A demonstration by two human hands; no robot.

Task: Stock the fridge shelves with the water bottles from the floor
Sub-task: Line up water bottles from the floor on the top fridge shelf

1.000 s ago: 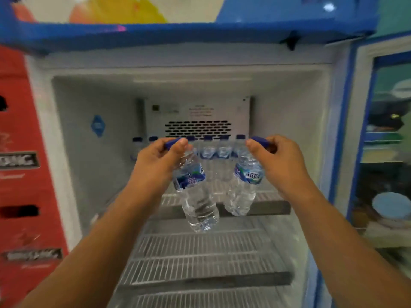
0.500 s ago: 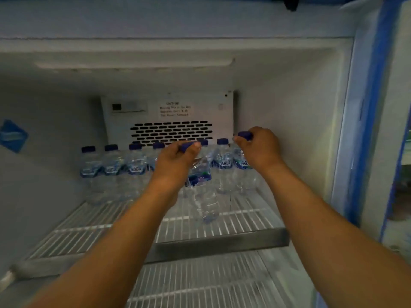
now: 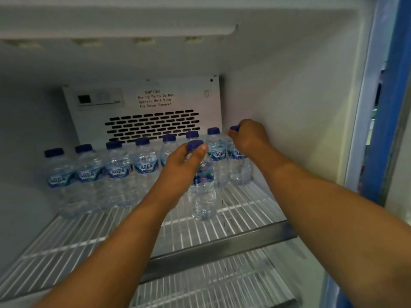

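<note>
Two water bottles held by their caps at the fridge's white wire shelf.

Head view: the left hand has its fingers clamped on the blue cap of a clear plastic water bottle. It is upright, cap up, near the shelf's middle; whether its base touches the wires is unclear. The right hand grips the cap of a second clear plastic bottle, upright at the back right corner, just beside the white side wall, ending the row of matching bottles along the back edge. Bare wire runs forward to the grey front rail.
</note>
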